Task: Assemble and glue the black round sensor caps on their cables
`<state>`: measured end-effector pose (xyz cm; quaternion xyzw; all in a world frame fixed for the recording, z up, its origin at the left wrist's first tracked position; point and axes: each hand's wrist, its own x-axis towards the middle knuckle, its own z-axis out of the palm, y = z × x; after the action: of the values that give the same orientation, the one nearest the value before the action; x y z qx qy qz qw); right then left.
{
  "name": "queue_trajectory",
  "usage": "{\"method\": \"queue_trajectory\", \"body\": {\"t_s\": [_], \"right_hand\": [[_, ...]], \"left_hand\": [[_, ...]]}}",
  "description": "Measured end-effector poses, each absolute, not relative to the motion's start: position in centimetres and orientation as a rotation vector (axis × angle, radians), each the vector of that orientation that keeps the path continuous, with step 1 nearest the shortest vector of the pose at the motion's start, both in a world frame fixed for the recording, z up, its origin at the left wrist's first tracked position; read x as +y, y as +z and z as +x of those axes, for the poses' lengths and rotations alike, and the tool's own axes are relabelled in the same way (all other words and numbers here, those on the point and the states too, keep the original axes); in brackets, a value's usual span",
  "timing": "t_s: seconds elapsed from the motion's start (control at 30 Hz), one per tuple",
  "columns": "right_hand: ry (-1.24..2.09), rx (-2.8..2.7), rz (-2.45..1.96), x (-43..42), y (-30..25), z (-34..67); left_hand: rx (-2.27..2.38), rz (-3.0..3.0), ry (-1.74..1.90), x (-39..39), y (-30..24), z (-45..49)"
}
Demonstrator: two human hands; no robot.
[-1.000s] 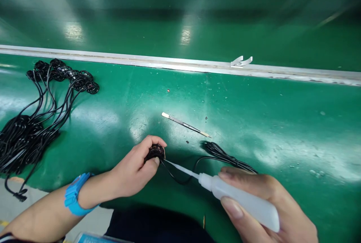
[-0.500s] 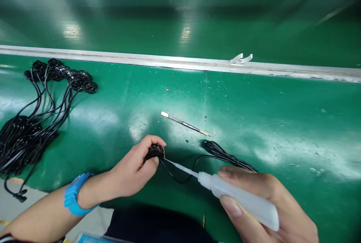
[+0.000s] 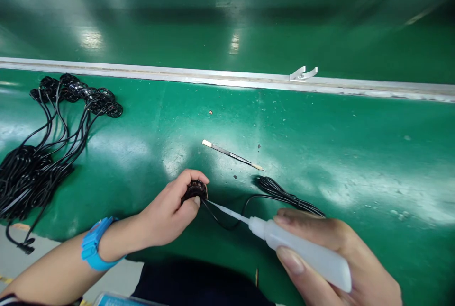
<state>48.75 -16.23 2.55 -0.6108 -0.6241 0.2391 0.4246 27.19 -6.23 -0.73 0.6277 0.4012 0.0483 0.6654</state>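
My left hand [image 3: 167, 216], with a blue wristband [image 3: 93, 250], pinches a small round dark coil part [image 3: 195, 189] between thumb and fingers just above the green table. A black cable [image 3: 280, 196] runs from the part to a coiled bundle on the right. My right hand [image 3: 341, 258] grips a white squeeze bottle [image 3: 305, 255]. The bottle's thin nozzle [image 3: 227, 212] points left, and its tip touches the coil part's edge.
A thin stick tool [image 3: 232, 155] lies on the green mat [image 3: 320, 145] beyond my hands. Several finished coil parts with black cables [image 3: 46, 145] are piled at the left. A metal rail [image 3: 213, 78] with a small clip [image 3: 302, 74] separates the mat from a green belt behind.
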Motion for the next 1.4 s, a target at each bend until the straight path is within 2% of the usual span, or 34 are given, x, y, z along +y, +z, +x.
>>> {"method": "queue_trajectory", "body": {"t_s": [0.27, 1.4], "right_hand": [[0.702, -1.545, -1.485, -16.06, 2.68, 48.72], [0.66, -1.528, -1.492, -16.46, 2.33, 48.69]], "left_hand": [[0.911, 1.409, 0.105, -6.22, -0.79, 27.24], [0.906, 1.418, 0.107, -6.28, -0.81, 27.16]]}}
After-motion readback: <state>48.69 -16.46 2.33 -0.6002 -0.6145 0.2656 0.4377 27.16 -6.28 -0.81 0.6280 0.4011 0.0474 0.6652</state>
